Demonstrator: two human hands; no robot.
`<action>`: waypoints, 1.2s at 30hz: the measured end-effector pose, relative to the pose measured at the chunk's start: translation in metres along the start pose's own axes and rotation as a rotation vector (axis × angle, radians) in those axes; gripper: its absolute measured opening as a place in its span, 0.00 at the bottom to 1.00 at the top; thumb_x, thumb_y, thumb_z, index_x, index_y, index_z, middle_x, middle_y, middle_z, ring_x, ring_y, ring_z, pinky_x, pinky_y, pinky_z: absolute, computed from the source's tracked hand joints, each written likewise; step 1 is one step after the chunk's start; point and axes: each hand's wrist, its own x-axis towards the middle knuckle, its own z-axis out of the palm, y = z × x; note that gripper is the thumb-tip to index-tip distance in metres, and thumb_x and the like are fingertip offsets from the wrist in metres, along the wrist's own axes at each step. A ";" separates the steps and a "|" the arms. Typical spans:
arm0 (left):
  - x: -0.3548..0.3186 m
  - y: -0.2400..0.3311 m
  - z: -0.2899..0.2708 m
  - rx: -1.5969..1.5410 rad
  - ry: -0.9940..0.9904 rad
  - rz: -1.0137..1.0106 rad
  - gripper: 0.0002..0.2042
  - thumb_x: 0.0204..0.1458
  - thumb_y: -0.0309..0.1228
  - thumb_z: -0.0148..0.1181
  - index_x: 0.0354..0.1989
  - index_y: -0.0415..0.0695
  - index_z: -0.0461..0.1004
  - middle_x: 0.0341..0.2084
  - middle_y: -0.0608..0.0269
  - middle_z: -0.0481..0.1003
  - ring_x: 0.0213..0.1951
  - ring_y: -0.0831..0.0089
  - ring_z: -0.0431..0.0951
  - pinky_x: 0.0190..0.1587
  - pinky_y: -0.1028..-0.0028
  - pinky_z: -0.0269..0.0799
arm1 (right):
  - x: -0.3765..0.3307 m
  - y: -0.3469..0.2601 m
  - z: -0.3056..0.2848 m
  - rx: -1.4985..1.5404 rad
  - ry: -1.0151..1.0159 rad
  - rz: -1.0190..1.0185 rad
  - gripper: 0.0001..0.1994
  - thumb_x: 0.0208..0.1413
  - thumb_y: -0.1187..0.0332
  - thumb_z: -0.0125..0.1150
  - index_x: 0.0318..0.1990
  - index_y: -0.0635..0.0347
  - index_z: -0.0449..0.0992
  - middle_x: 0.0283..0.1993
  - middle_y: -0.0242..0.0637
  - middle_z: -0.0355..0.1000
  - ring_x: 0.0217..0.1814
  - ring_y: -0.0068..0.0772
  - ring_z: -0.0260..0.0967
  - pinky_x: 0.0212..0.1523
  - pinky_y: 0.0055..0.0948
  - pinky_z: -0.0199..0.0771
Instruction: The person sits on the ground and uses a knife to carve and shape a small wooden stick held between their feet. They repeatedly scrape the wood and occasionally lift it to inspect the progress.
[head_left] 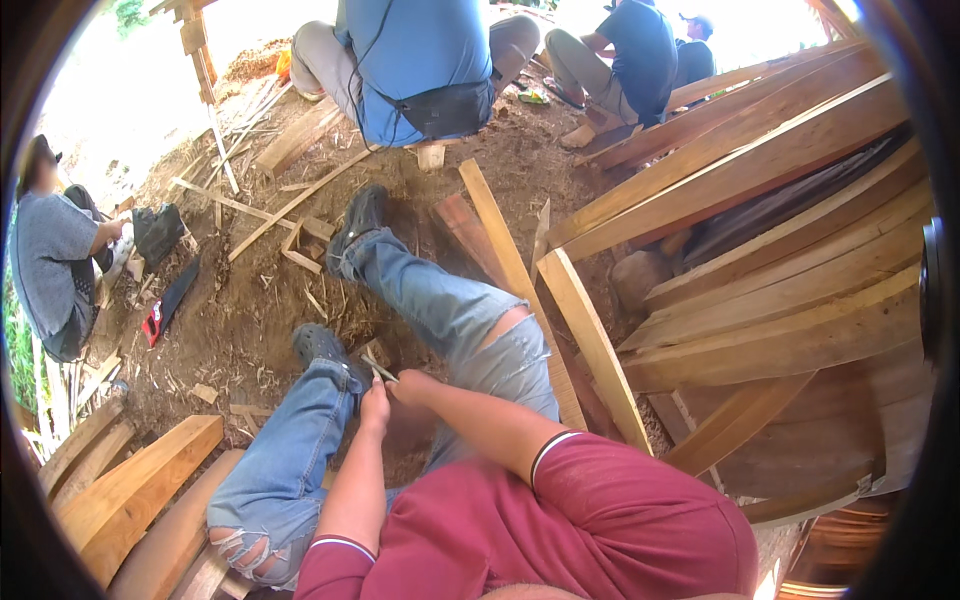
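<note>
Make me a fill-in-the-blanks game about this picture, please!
1. Both hands, left hand and right hand, pinch a thin ____ between them.
2. The jeans are ripped at the ____.
3. The saw on the dirt has a red and black ____.
4. The person's shirt is dark ____.

Missing words: stick; knees; handle; red

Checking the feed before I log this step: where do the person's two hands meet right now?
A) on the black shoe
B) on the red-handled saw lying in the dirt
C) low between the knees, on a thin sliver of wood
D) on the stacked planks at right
C: the left hand and right hand come together between the jeans-clad knees on a thin wood sliver, well away from the saw and the planks.
</note>
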 end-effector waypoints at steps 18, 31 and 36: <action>0.028 -0.006 -0.005 -0.303 0.005 0.064 0.27 0.67 0.54 0.38 0.20 0.50 0.70 0.13 0.71 0.65 0.15 0.77 0.64 0.20 0.72 0.56 | 0.016 0.015 0.015 0.148 0.345 -0.077 0.17 0.55 0.63 0.54 0.45 0.68 0.74 0.45 0.62 0.75 0.49 0.65 0.73 0.50 0.52 0.73; 0.025 0.042 -0.091 -0.971 0.148 0.024 0.21 0.68 0.51 0.40 0.29 0.49 0.64 0.15 0.71 0.59 0.15 0.78 0.57 0.17 0.75 0.53 | 0.003 -0.018 -0.001 -0.240 0.025 0.059 0.16 0.55 0.71 0.57 0.53 0.54 0.73 0.53 0.47 0.76 0.58 0.50 0.73 0.55 0.46 0.73; 0.030 0.046 -0.084 -0.965 0.102 0.038 0.21 0.68 0.50 0.40 0.29 0.49 0.63 0.16 0.70 0.59 0.16 0.78 0.57 0.18 0.75 0.53 | 0.012 -0.006 -0.005 -0.361 0.038 0.029 0.17 0.56 0.69 0.58 0.54 0.51 0.74 0.53 0.45 0.76 0.56 0.51 0.73 0.54 0.46 0.73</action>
